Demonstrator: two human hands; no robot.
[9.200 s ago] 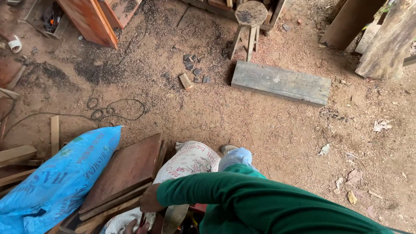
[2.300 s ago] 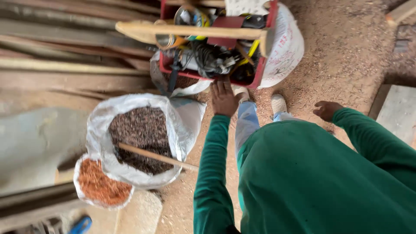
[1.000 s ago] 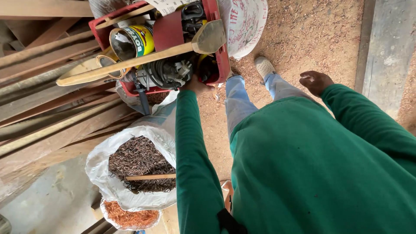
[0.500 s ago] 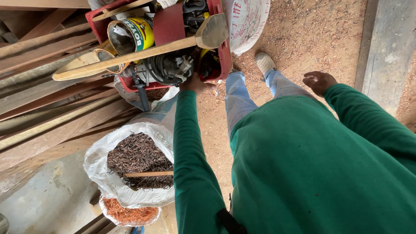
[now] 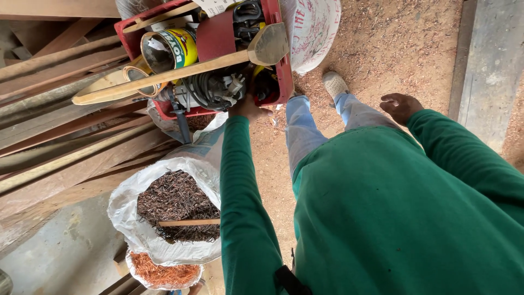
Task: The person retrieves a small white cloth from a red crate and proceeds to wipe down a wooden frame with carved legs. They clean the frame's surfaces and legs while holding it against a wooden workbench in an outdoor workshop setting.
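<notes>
Nearest, a white sack (image 5: 164, 240) of dark nails sits beside the outstretched green sleeve. The left hand (image 5: 246, 107) reaches the red plastic crate's (image 5: 284, 65) near edge; its grip cannot be told. The right hand (image 5: 401, 106) hangs loosely curled, holding nothing. A long wooden paddle (image 5: 180, 68) lies across the crate

Red plastic crate (image 5: 218, 38) — crammed with tools, paint can, wooden paddle across top — tilted, on planks
</notes>
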